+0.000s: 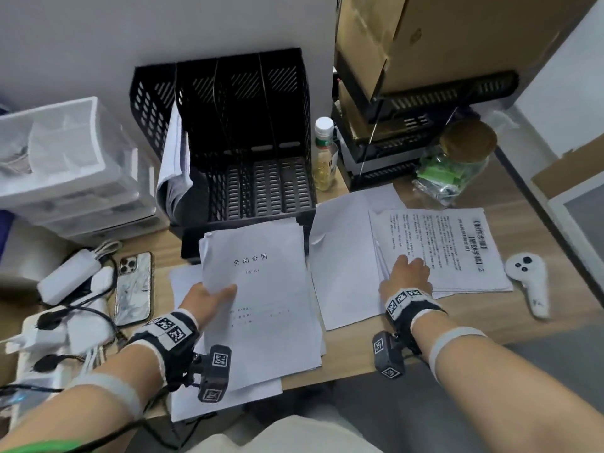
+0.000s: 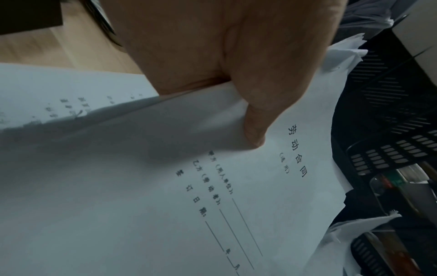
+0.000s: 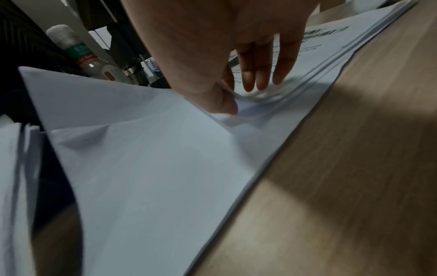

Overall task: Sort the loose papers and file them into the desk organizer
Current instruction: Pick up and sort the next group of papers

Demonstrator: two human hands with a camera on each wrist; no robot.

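A black mesh desk organizer (image 1: 261, 178) stands at the back of the wooden desk; its leftmost slot holds curled papers (image 1: 176, 165). My left hand (image 1: 212, 297) grips a stack of papers with a titled cover page (image 1: 261, 289), thumb (image 2: 255, 130) on top, just in front of the organizer (image 2: 390, 115). My right hand (image 1: 408, 273) lies on a printed stack (image 1: 457, 243) to the right. Its fingers (image 3: 257, 78) press on top, and the thumb (image 3: 222, 104) sits at the stack's lifted near corner. A blank sheet (image 1: 346, 263) lies between the two stacks.
A phone (image 1: 135, 287), chargers and a power strip (image 1: 55, 325) crowd the left. Clear drawers (image 1: 65, 165) stand at back left. Right of the organizer are a bottle (image 1: 325, 155) and a jar (image 1: 457, 161), with a white controller (image 1: 529, 282) further right. Cardboard boxes (image 1: 425, 34) are stacked behind.
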